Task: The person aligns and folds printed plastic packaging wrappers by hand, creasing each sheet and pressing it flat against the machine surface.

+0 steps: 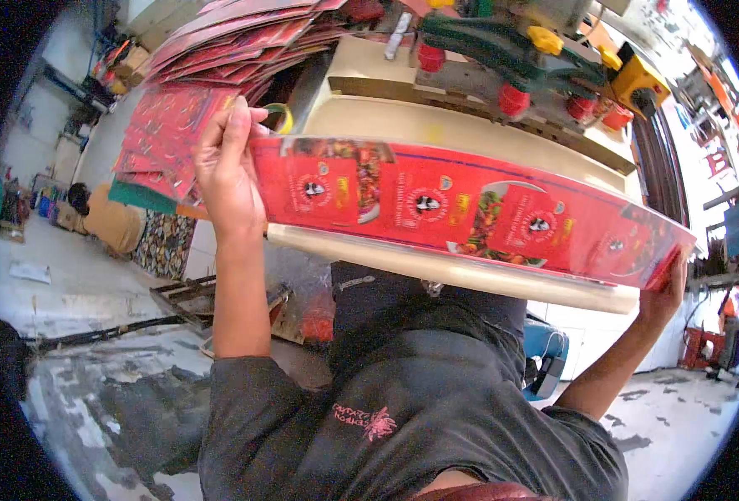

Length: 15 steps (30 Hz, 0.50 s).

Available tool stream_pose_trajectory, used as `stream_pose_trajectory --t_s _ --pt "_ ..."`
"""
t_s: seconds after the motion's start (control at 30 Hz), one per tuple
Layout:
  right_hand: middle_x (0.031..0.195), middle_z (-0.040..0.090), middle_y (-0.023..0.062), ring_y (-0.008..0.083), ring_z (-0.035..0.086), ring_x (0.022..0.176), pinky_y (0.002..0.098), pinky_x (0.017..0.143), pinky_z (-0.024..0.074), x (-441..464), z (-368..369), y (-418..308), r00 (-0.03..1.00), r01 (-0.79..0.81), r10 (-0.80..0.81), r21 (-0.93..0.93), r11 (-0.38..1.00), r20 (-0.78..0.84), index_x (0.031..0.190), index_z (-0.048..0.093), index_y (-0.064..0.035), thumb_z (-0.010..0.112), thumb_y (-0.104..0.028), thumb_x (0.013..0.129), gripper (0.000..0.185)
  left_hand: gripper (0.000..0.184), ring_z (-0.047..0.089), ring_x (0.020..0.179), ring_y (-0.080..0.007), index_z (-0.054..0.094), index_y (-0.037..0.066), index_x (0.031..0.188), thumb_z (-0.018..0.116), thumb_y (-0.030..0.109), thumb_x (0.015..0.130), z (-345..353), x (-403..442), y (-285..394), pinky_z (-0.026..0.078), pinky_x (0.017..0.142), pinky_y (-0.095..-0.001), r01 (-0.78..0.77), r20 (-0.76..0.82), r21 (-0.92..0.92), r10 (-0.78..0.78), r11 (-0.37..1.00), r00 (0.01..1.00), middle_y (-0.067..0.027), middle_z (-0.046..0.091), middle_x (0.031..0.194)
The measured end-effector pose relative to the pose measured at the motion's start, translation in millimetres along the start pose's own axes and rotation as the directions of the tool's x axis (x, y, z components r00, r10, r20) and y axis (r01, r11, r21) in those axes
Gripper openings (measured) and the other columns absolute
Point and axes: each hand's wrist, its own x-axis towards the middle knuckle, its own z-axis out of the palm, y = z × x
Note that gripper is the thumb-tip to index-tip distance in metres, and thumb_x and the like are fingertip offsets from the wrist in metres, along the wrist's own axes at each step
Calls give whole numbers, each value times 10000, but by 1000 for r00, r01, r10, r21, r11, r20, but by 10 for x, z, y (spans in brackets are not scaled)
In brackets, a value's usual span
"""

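A long red printed strip (449, 215), glossy and stiff-looking, stretches across the front of me with a repeated label and food pictures on it. Its left end is pinched between the thumb and fingers of my left hand (229, 159). At the lower right end, my right hand (667, 285) grips the strip's corner, its fingers partly hidden behind it. The strip hangs above a cream-coloured work surface (478, 280), tilted down toward the right. Just behind my left hand sits a yellow-green roll of tape (280, 118).
A fanned pile of red printed sheets (236, 42) rises at the upper left, with more red sheets (165, 138) below it. A machine with a dark green frame (495, 42) and red and yellow knobs stands at the back. A blue stool (545, 359) is below right.
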Motion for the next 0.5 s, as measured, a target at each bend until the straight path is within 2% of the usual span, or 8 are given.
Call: stream_pose_trajectory --t_s 0.07,0.17,0.2,0.23,0.3,0.43,0.47,0.5 --pt "1319 566 142 209 577 1168 363 992 493 -26 71 -22 999 19 -17 50 999 -46 1318 522 69 514 -187 1026 388 122 593 769 -94 694 26 993 631 125 959 -21 24 16 468 750 -241 14 -27 -72 -16 997 999 -66 702 925" --pt "1328 563 133 211 566 1194 361 1002 487 -1 87 -66 996 -76 68 145 987 61 1326 512 56 517 -219 1027 406 126 591 775 -89 683 28 1006 629 135 964 -12 28 34 464 742 -233 5 -101 -141 -19 990 995 -72 698 941" --pt "1349 548 126 233 531 1248 425 1058 431 18 57 -57 989 -120 100 192 974 112 1390 463 7 496 -235 1025 439 123 584 769 -87 682 30 990 631 139 964 -24 36 24 460 730 -228 2 -154 -164 -27 986 988 -69 695 932" --pt "1349 548 126 233 531 1248 425 1058 431 29 31 -45 988 -119 98 194 974 116 1390 463 7 496 -235 1025 439 121 577 762 -85 681 32 974 633 143 963 -30 50 15 455 719 -224 -2 -205 -188 -37 982 978 -67 692 923" --pt "1356 544 121 238 521 1261 427 1060 429 -4 29 -56 990 -63 77 117 991 -121 1390 464 6 493 -229 1025 435 120 556 742 -86 672 32 975 633 145 963 -127 115 26 446 700 -221 -33 -232 -257 -29 966 972 -60 681 910" --pt "1334 558 126 211 545 1218 393 1045 451 5 -261 -40 999 -36 40 160 986 -24 1359 489 48 526 -231 1020 441 144 477 685 -88 632 22 1010 637 158 962 -326 230 152 415 636 -233 -140 -328 -377 9 916 945 -19 607 833" --pt "1389 516 136 238 523 1251 411 1061 434 41 -443 -15 987 17 -7 57 998 -163 1394 468 23 502 -236 1021 456 203 448 678 -86 599 2 1040 645 183 960 -603 305 122 393 604 -248 -147 -286 -432 19 890 958 0 541 790" --pt "1444 474 145 265 501 1283 428 1077 418 73 -581 -5 954 54 -67 -51 997 -293 1430 446 -2 478 -241 1021 474 236 441 663 -83 589 -16 1034 650 199 958 -840 388 116 371 575 -253 -205 -382 -396 42 895 923 6 506 764"
